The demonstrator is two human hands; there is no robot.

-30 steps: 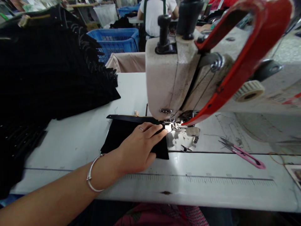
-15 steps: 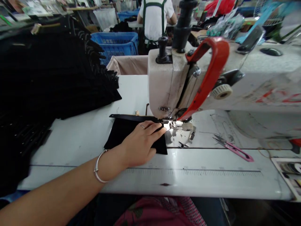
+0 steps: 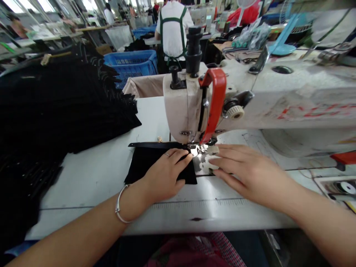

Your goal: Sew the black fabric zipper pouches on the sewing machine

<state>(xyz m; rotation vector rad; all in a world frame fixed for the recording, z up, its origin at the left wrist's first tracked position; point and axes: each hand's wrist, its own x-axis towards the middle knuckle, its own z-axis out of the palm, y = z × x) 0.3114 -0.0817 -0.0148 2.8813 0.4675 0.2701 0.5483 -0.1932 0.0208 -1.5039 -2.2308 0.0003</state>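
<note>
My left hand (image 3: 164,172) lies with outstretched fingers on a black fabric piece (image 3: 144,163), its fingertips close to the presser foot (image 3: 194,150) of the sewing machine (image 3: 180,107). A black strip (image 3: 152,145) with a small gold metal piece (image 3: 159,139) runs along the fabric's far edge. To the right of the foot, my right hand (image 3: 244,167) reaches in with fingers extended and slightly apart. Its fingertips are beside a small white round part (image 3: 213,150) by the foot; whether they touch it, I cannot tell.
A tall stack of black pieces (image 3: 61,107) covers the table's left side. The machine's red lever (image 3: 215,104) rises above the foot. A tray with a bobbin (image 3: 346,187) sits at the right edge. Beyond are a blue crate (image 3: 130,61) and a person (image 3: 174,33) in white.
My right hand has come in from the right to beside the presser foot. The pink thread snips seen there before are out of sight. My left hand stays on the fabric; the camera view has shifted.
</note>
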